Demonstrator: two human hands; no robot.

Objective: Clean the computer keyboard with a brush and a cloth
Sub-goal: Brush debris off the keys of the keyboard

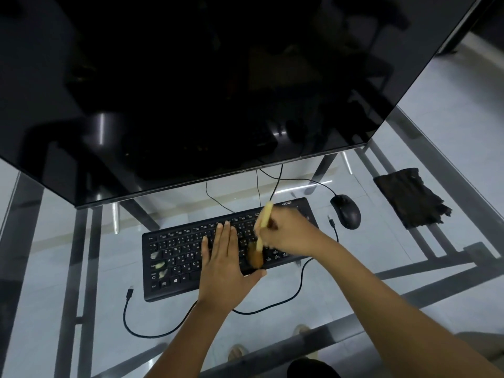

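Observation:
A black keyboard (174, 257) lies on the glass table, below the monitor. My left hand (225, 264) rests flat on its middle keys, fingers together and pointing away from me. My right hand (290, 234) grips the pale wooden handle of a brush (261, 236), blurred by motion. The brown bristles touch the keys on the keyboard's right half, just right of my left thumb. Pale smudges show on a few keys at the keyboard's left end. A dark folded cloth (411, 199) lies on the table at the far right, apart from both hands.
A large black monitor (191, 91) hangs over the back of the glass table (409, 271). A black mouse (346, 211) sits right of the keyboard. Loose black cables (131, 317) curl in front of the keyboard. Feet show through the glass below.

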